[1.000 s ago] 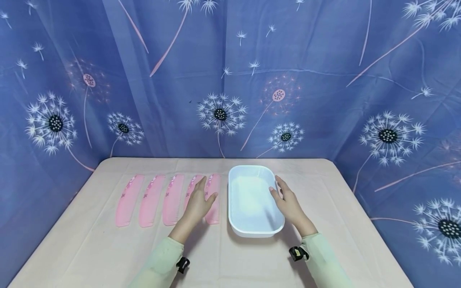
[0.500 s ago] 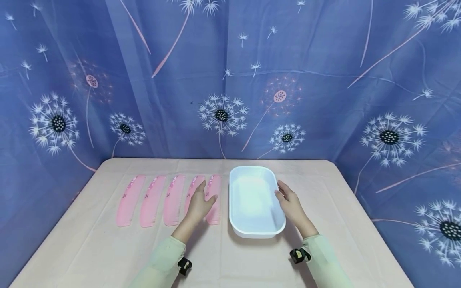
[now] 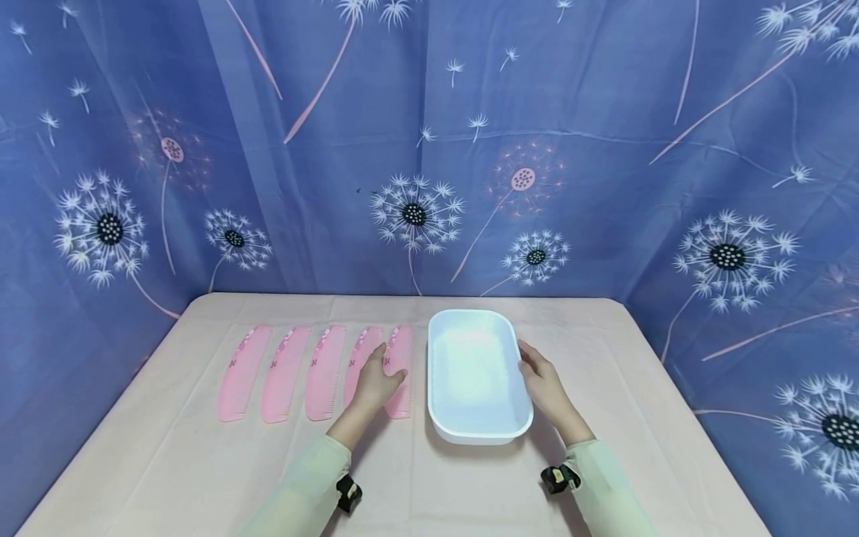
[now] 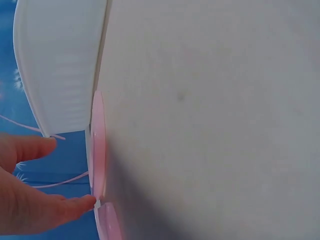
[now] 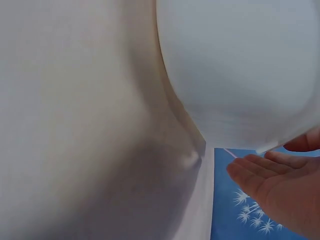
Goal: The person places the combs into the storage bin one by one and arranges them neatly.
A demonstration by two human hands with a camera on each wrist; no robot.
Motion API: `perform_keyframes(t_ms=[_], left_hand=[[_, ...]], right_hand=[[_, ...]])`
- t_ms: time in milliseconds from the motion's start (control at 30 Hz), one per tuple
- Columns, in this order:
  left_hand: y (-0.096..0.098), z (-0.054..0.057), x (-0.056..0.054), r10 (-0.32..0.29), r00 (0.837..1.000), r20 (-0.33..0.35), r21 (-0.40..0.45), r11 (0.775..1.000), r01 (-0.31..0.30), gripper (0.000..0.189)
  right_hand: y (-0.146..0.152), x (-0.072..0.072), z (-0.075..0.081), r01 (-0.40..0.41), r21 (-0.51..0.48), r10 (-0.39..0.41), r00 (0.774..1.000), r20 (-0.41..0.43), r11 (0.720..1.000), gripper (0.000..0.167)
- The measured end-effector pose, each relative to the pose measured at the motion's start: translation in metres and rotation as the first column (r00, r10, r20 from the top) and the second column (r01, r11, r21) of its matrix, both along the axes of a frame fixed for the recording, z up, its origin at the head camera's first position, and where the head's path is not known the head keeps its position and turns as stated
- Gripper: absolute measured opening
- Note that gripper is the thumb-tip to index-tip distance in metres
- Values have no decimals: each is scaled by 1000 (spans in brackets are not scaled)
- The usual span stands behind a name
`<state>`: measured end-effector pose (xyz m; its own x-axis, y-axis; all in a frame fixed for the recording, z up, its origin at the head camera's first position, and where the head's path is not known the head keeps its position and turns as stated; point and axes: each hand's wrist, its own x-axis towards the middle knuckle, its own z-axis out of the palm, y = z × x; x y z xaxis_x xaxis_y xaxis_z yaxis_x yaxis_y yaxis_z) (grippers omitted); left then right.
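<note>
Several pink combs lie in a row on the left side of the table. My left hand [image 3: 377, 382] hovers over the right end of that row, thumb and fingers spread either side of the rightmost comb [image 3: 400, 388]. In the left wrist view a fingertip [image 4: 89, 202] comes right to the edge of this comb [image 4: 99, 145], and nothing is gripped. A white plastic basin [image 3: 478, 377] stands right of the combs. My right hand [image 3: 545, 384] is at its right rim with fingers fairly straight; in the right wrist view the thumb is close against the rim and the fingers extend below it.
A pale cloth covers the table [image 3: 201, 477]. Blue curtains [image 3: 322, 224] with dandelion prints hang behind it and along both sides. Other combs [image 3: 285, 377] are spaced evenly to the left. Each wrist wears a small black camera [image 3: 560, 477].
My left hand has shifted slightly right and down towards the rightmost comb. The right hand's thumb has drawn back from over the basin to its right rim. Combs and basin have stayed put.
</note>
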<state>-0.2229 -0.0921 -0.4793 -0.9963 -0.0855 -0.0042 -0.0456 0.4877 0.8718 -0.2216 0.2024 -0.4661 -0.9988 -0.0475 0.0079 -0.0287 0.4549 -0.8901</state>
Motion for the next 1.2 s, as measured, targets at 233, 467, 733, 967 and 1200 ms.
perform_keyframes(t_ms=[233, 467, 733, 967, 1200], left_hand=[[2, -2, -2, 3, 1000, 27, 22, 1000, -3, 76], [5, -2, -6, 2, 1000, 30, -5, 1000, -1, 75], [7, -3, -12, 6, 999, 35, -54, 999, -4, 75], [11, -5, -15, -11, 1000, -7, -107, 994, 11, 77], [15, -8, -15, -17, 1000, -10, -141, 990, 16, 80]], right_hand=[[1, 1, 0, -23, -9, 23, 1000, 1, 1000, 49], [1, 1, 3, -39, -15, 39, 999, -4, 999, 48], [1, 1, 3, -42, -13, 42, 999, -5, 999, 48], [1, 1, 2, -55, -13, 55, 999, 2, 998, 49], [1, 1, 2, -52, -4, 52, 999, 10, 999, 50]])
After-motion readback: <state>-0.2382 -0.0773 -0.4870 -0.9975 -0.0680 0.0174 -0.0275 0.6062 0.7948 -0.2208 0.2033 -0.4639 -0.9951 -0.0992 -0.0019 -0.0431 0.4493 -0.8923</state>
